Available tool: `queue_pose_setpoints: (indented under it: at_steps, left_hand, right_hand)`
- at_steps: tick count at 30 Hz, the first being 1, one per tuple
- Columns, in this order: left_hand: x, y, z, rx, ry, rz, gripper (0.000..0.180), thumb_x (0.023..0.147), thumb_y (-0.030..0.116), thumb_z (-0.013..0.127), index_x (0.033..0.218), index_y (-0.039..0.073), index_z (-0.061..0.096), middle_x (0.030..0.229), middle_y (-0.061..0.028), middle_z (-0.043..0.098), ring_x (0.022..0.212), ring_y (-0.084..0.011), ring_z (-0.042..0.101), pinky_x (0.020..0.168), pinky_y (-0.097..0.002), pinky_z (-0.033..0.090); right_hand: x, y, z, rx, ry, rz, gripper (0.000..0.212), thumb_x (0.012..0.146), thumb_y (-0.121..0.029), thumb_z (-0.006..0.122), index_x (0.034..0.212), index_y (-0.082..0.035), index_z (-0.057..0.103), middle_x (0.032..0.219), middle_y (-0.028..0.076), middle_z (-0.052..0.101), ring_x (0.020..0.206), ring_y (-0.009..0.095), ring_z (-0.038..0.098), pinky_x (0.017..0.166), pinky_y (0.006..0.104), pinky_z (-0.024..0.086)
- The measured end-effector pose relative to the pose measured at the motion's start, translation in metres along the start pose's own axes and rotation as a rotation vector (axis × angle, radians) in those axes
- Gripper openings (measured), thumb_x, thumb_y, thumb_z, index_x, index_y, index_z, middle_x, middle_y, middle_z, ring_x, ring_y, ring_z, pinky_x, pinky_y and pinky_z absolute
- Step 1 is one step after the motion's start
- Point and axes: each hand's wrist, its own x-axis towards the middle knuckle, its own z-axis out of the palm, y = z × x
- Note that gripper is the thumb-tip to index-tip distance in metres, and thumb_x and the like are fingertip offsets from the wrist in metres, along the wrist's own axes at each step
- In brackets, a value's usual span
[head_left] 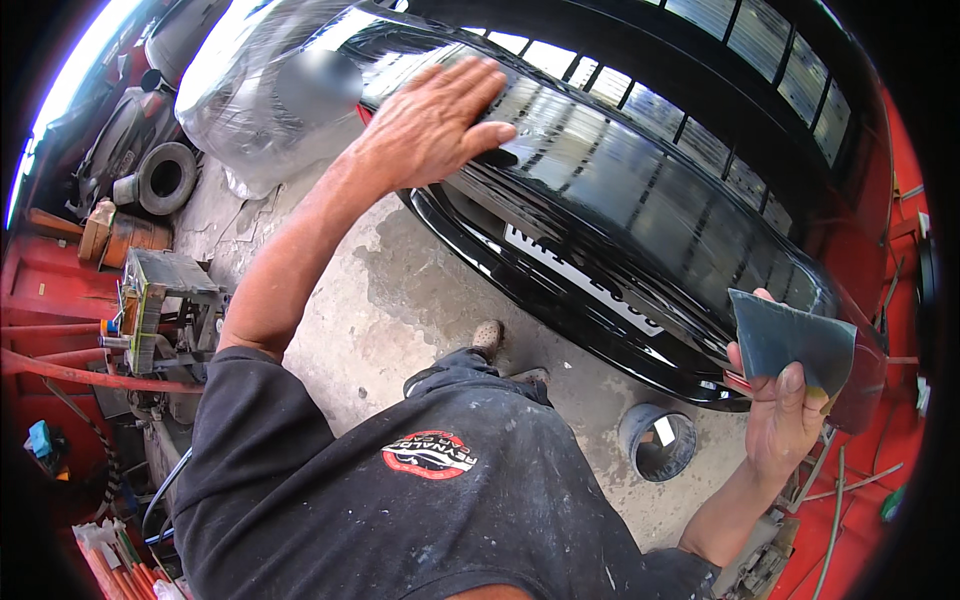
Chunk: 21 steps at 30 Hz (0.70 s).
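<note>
Hands (430, 128) total 2, right (782, 415) gripping 1 grey sheet (800, 335).

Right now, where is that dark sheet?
In the head view, the dark sheet is at the right, held in the right hand near the black car.

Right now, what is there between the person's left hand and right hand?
In the head view, the black car's rear lid and white licence plate lie between the left hand and the right hand, which holds a dark sheet.
</note>
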Motion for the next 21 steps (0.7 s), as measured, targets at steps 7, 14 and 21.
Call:
queue_pose_setpoints:
  at_steps: [7, 14, 21]
  left_hand:
    - [-0.022, -0.043, 0.002, -0.062, 0.209, 0.012, 0.073, 0.110, 0.060, 0.029, 0.159, 0.008, 0.044, 0.166, -0.0140, 0.040, 0.157, -0.0290, 0.030, 0.130, -0.0426, 0.021]
    - [-0.064, 0.061, 0.001, -0.241, 0.156, 0.192, 0.071, 0.094, 0.025, 0.065, 0.159, 0.006, 0.043, 0.165, -0.0168, 0.041, 0.157, -0.0281, 0.032, 0.130, -0.0480, 0.023]
    - [-0.060, 0.184, 0.009, -0.658, 0.296, 0.487, 0.073, 0.102, 0.051, 0.059, 0.149, -0.004, 0.052, 0.161, -0.0241, 0.043, 0.155, -0.0362, 0.035, 0.127, -0.0508, 0.026]
  right_hand:
    - [0.004, 0.001, 0.007, -0.409, 0.029, -0.032, 0.043, 0.102, -0.010, 0.061, 0.143, 0.006, 0.059, 0.144, 0.027, 0.061, 0.136, 0.035, 0.058, 0.110, 0.0436, 0.049]
    - [0.007, -0.006, -0.008, -1.167, -0.195, -0.122, 0.048, 0.101, -0.002, 0.051, 0.148, 0.000, 0.057, 0.153, 0.019, 0.057, 0.145, 0.033, 0.051, 0.116, 0.0413, 0.045]
    - [0.024, -0.001, 0.005, -1.130, -0.279, -0.100, 0.052, 0.094, 0.003, 0.051, 0.146, 0.001, 0.059, 0.151, 0.020, 0.058, 0.147, 0.036, 0.049, 0.124, 0.0459, 0.034]
